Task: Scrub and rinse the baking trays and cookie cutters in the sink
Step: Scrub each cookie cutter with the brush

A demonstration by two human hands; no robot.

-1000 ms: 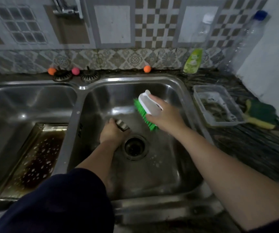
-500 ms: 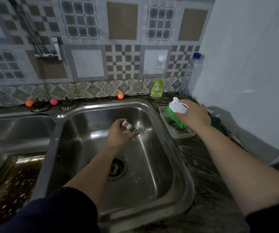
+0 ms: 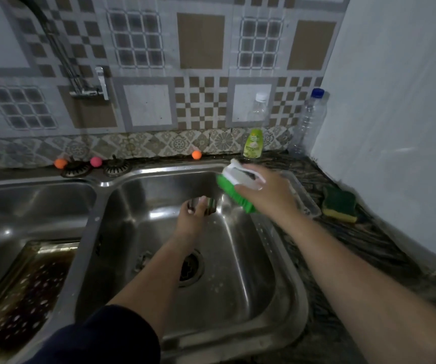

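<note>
Green-bristled brush [image 3: 234, 189] gripped by right hand [image 3: 269, 196]; left hand [image 3: 192, 216] pinches cutter [image 3: 205, 204].

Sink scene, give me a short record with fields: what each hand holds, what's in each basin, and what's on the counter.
left hand: holds a small metal cookie cutter over the right basin
right hand: grips a white scrub brush with green bristles
left basin: dirty baking tray in dark water
counter: clear plastic container, green-and-yellow sponge, green soap bottle
tap: no water seen running
</note>
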